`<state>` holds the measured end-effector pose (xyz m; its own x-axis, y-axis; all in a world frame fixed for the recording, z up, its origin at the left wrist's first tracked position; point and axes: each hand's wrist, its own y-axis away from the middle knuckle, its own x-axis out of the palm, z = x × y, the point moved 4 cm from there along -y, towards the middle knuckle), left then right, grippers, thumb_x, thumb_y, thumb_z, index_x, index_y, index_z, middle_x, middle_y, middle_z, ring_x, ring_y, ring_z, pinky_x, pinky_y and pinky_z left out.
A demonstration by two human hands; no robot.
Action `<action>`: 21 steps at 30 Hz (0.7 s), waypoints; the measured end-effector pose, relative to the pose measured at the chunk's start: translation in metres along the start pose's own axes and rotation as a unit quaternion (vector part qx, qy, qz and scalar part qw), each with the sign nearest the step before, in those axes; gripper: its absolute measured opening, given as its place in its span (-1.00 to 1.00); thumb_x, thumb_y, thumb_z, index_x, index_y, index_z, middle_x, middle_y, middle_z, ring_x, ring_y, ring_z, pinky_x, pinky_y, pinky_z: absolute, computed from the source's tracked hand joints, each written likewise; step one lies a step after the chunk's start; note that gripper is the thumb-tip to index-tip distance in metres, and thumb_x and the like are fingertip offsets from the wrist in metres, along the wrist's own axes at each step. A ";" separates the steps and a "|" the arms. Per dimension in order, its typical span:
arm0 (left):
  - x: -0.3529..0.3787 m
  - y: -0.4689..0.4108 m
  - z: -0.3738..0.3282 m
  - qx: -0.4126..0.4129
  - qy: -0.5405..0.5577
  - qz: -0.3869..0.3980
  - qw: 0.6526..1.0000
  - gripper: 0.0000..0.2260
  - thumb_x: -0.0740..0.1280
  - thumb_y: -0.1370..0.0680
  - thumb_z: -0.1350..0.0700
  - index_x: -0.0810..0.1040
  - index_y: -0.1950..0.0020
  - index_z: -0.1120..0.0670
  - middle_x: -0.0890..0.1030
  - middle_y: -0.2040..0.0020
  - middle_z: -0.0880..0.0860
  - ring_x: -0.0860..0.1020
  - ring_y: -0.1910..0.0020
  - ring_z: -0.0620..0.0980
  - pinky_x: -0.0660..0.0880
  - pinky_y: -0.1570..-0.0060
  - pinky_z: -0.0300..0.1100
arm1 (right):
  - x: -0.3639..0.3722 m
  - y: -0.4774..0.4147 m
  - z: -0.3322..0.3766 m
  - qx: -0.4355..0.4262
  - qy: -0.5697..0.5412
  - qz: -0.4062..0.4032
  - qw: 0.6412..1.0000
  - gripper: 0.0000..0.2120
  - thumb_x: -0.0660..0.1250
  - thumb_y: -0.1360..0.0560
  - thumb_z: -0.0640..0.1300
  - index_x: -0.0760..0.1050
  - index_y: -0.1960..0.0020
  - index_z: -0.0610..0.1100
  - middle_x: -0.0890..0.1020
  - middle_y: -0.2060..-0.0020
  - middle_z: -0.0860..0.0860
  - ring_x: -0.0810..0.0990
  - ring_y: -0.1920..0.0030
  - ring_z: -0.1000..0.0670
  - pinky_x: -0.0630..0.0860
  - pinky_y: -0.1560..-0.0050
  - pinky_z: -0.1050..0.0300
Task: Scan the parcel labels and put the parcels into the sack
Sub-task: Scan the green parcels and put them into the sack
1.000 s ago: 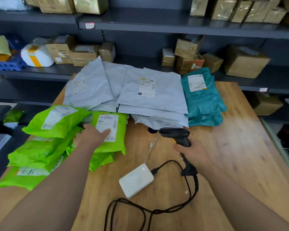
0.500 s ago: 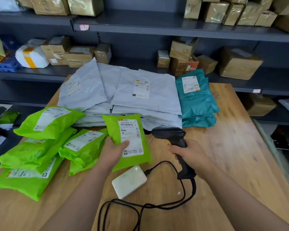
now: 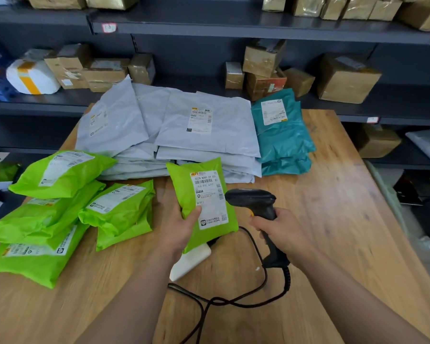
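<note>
A table point(image 3: 333, 219) bears a grey stack point(image 3: 179, 140), a green pile point(image 3: 60, 219) at left and teal parcels point(image 3: 283, 140) at right. Over its near middle the left hand point(image 3: 174, 224) clamps a green parcel point(image 3: 184, 184), thumb on its label point(image 3: 209, 197); the right hand point(image 3: 281, 229) curls its fingers round the scanner point(image 3: 251, 198), whose head is just beside that label.

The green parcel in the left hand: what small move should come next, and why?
Probably aim the scanner at the barcode at the top of the label and press the trigger. The left hand holds the green parcel label-up, and the right hand grips the scanner with its head beside the label, so it looks ready to be read.
</note>
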<state>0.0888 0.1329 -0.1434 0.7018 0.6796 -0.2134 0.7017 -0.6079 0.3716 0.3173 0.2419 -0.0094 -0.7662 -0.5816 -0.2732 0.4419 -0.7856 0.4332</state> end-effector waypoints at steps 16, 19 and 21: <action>0.019 0.045 -0.044 -0.009 0.068 0.068 0.995 -0.74 0.32 -0.58 0.16 0.41 -0.24 -0.05 0.60 -0.12 -0.01 0.59 -0.11 0.03 0.53 -0.16 0.10 | -0.004 0.005 0.006 -0.015 0.035 -0.051 0.998 -0.73 0.41 -0.42 -0.06 0.54 0.12 -0.29 0.50 0.38 -0.11 0.47 0.35 -0.04 0.42 0.27 0.05; 0.019 0.044 -0.043 -0.010 0.061 0.064 0.996 -0.74 0.33 -0.58 0.15 0.42 -0.24 -0.04 0.61 -0.13 -0.01 0.59 -0.12 0.02 0.53 -0.16 0.12 | -0.004 0.006 0.007 -0.017 0.035 -0.050 0.998 -0.77 0.41 -0.42 -0.07 0.52 0.18 -0.25 0.49 0.39 -0.11 0.46 0.35 -0.05 0.41 0.28 0.06; 0.020 0.043 -0.042 -0.008 0.058 0.065 0.996 -0.72 0.34 -0.57 0.13 0.43 -0.27 -0.02 0.62 -0.14 -0.01 0.59 -0.12 0.02 0.53 -0.16 0.14 | -0.003 0.007 0.007 -0.017 0.035 -0.049 0.998 -0.77 0.42 -0.41 -0.07 0.53 0.18 -0.25 0.48 0.40 -0.11 0.45 0.35 -0.06 0.40 0.28 0.06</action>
<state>0.1285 0.1375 -0.0939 0.7678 0.6381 -0.0575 0.6023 -0.6883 0.4045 0.3194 0.2401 0.0004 -0.7722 -0.5145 -0.3727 0.3838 -0.8453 0.3718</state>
